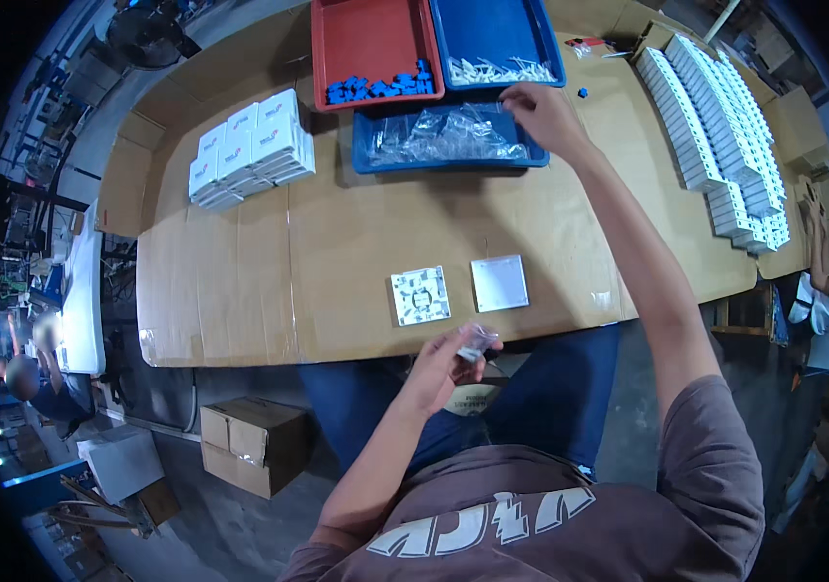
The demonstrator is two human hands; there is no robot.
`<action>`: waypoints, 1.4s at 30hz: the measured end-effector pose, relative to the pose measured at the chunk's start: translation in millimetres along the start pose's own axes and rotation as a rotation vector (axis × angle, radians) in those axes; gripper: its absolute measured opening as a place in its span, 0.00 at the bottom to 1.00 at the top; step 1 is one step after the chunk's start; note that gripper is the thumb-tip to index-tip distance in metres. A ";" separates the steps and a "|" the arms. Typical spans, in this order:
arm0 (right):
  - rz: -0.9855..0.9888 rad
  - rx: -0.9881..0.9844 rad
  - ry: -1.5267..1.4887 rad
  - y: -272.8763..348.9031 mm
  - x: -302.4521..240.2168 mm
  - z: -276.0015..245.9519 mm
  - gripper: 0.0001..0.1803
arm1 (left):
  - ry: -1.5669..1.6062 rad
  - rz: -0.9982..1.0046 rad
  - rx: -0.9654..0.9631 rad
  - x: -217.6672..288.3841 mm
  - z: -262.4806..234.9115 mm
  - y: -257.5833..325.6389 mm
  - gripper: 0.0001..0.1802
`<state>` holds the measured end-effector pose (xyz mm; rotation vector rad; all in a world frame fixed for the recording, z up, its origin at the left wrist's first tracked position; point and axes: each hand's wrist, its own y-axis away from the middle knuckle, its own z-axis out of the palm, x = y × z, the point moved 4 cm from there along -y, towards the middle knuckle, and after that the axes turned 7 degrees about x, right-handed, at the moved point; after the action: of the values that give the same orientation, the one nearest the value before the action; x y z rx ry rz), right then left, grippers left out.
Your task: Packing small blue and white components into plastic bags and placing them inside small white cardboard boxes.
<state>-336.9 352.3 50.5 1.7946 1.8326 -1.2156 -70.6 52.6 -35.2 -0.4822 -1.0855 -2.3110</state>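
Head view: left hand pinches a small clear crinkled bag.

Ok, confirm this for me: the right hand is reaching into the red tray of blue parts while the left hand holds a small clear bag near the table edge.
Not quite. In the head view the right hand reaches to the blue tray of clear plastic bags, not the red tray. The left hand does hold a small clear bag near the table edge.

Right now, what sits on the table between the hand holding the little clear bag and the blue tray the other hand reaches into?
In the head view, two square white plates lie between the left hand and the blue tray: an open-backed plate and a plain cover. Beyond them is bare cardboard-covered table.
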 end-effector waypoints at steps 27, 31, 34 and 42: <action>0.125 0.150 -0.561 96.6 -81.9 2.8 0.10 | 0.077 0.227 -0.037 63.7 -2.6 -2.9 0.28; 0.294 0.057 -0.695 186.1 -118.2 5.8 0.10 | 0.046 0.244 -0.045 60.9 -2.1 -0.8 0.29; 0.295 0.037 -0.728 213.5 -133.4 14.2 0.09 | 0.014 0.279 -0.071 59.3 0.3 9.3 0.29; 0.206 -0.191 -0.637 246.0 -152.5 19.3 0.07 | -0.041 0.311 -0.004 44.2 9.7 37.6 0.26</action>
<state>-89.3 201.8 62.6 1.2548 1.3135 -1.2855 -82.1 26.3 16.1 -0.6539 -0.9499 -2.0387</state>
